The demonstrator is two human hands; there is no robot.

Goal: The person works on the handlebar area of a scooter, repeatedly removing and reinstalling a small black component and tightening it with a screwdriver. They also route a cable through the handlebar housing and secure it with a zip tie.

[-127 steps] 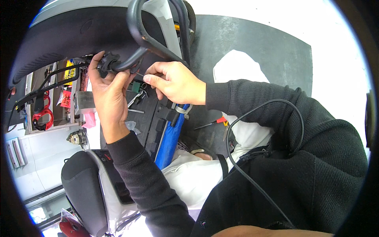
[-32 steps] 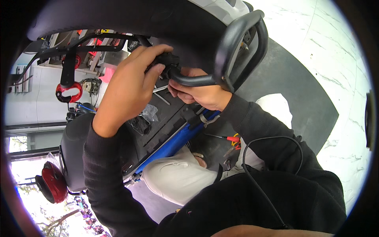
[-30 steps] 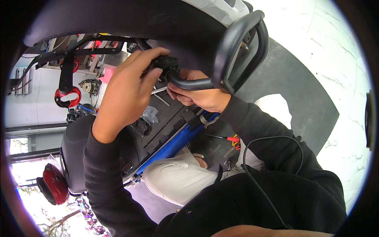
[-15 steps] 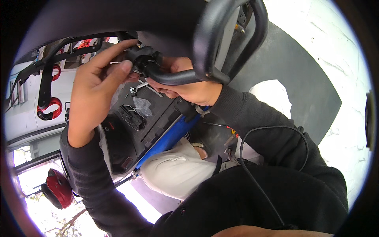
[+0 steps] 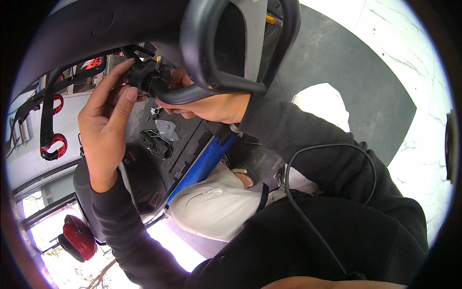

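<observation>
A black clamp-like fitting (image 5: 144, 77) sits around the end of a curved black tubular bar (image 5: 185, 95). My left hand (image 5: 105, 130) pinches this fitting from the left, the index finger along its top and the thumb on its near side. From the right, my right hand (image 5: 219, 108) reaches behind and below the bar, its fingers curled against it; the fingertips near the fitting are partly hidden. The bar rises into a thick looped frame (image 5: 195, 43). Below the hands lie a clear plastic bag (image 5: 166, 130) and a black bracket-like part (image 5: 156, 143).
A large dark curved panel (image 5: 101, 26) hangs overhead. Below stand a blue-edged platform (image 5: 204, 159) and a black case (image 5: 139, 173). Black arms with red rings (image 5: 55, 147) are at left, above a red rounded object (image 5: 82, 238). A cable (image 5: 308, 219) crosses my right sleeve.
The fitting, bar and both hands now appear farther left and slightly lower, as does the looped frame, as the whole view has shifted. Both hands keep their hold.
</observation>
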